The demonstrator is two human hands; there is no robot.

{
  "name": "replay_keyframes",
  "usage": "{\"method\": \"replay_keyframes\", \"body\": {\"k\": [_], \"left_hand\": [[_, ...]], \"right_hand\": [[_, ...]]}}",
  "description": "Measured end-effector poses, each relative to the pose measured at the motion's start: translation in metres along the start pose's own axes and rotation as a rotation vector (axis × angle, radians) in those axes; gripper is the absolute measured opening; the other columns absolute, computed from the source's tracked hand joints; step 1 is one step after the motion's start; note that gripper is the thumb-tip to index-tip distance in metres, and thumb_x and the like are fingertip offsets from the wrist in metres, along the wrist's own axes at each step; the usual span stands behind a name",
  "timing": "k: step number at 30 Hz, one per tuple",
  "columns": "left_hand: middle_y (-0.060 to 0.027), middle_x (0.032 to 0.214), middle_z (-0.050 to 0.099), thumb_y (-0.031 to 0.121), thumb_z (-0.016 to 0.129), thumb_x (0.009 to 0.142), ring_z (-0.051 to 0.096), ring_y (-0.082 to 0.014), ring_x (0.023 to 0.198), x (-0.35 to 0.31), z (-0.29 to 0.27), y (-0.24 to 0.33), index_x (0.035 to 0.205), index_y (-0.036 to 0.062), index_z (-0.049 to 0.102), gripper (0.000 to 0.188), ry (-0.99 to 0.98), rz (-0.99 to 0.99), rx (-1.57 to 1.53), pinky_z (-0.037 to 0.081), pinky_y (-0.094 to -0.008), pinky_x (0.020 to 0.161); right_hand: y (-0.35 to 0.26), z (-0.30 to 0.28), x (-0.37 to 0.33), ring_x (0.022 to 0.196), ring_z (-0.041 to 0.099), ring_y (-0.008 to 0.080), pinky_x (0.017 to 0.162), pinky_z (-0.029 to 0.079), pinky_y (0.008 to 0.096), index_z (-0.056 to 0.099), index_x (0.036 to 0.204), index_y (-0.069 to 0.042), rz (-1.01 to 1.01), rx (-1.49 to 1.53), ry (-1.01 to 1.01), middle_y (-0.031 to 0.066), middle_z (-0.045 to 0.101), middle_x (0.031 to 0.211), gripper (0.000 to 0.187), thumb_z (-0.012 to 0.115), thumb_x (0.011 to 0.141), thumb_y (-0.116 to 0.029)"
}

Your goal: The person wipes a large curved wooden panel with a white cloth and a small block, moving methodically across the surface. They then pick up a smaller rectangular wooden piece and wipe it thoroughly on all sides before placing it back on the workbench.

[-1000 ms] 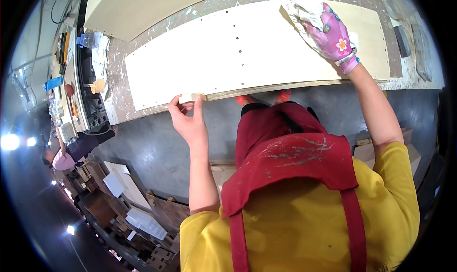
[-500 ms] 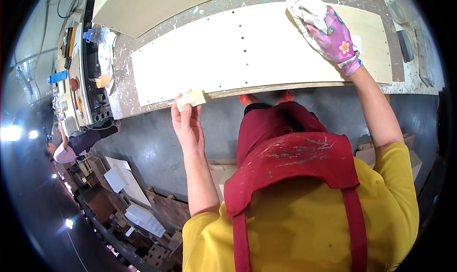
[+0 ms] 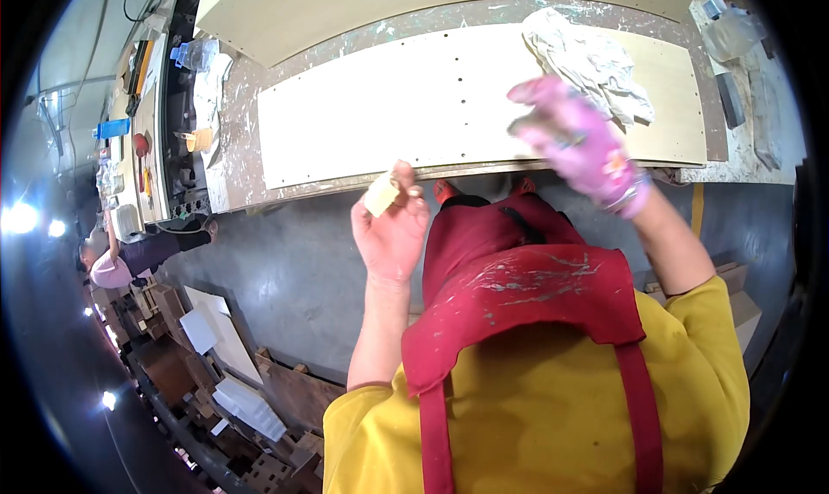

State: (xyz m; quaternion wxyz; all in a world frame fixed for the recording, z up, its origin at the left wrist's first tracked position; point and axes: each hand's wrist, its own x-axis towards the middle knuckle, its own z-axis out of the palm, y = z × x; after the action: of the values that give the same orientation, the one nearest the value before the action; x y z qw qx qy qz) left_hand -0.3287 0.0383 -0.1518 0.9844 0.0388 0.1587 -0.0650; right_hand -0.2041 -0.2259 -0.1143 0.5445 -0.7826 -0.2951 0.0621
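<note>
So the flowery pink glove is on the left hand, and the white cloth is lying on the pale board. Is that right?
Not quite. The head view shows the flowery pink glove on the right hand. And yes, the white cloth is lying on the pale board.

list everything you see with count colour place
bench: 1, brown, ahead
panel: 1, cream, on bench
cloth: 1, white, panel's right
board: 1, cream, bench's far side
block: 1, yellow, left grip
bottles: 2, clear, either side
bar: 1, dark grey, right
clutter: many, mixed, far left
wood: many pieces, brown, lower left
co-worker: 1, pink top, far left
apron: 1, red, torso
shirt: 1, yellow, under apron
left grip: 1, bare, holding block
right grip: 1, pink-gloved, over panel
</note>
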Motion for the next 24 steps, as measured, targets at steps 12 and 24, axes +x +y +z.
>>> {"method": "replay_keyframes", "body": {"k": [12, 24], "left_hand": [[-0.0165, 0.132, 0.054, 0.044, 0.027, 0.1, 0.056, -0.026, 0.115, 0.005, -0.003, 0.04, 0.142, 0.0015, 0.032, 0.06, 0.012, -0.619, 0.585, 0.043, -0.0384, 0.099], [-0.011, 0.112, 0.062, 0.013, 0.056, 0.093, 0.057, -0.0258, 0.108, 0.038, -0.019, 0.303, 0.118, 0.0021, 0.058, 0.028, -0.041, 0.758, 2.179, 0.043, -0.0379, 0.094]], "right_hand": [[-0.037, 0.111, 0.006, 0.104, 0.056, 0.0153, 0.092, 0.044, 0.0297, 0.057, 0.115, -0.002, 0.343, 0.528, -0.012, 0.0088, 0.061, 0.11, 0.029, 0.06, 0.092, -0.02], [-0.077, 0.225, 0.05, 0.082, 0.064, 0.0268, 0.073, 0.05, 0.0336, 0.058, 0.108, -0.003, 0.574, 0.051, 0.072, 0.0127, 0.062, 0.088, 0.033, 0.067, 0.086, -0.025]]}}
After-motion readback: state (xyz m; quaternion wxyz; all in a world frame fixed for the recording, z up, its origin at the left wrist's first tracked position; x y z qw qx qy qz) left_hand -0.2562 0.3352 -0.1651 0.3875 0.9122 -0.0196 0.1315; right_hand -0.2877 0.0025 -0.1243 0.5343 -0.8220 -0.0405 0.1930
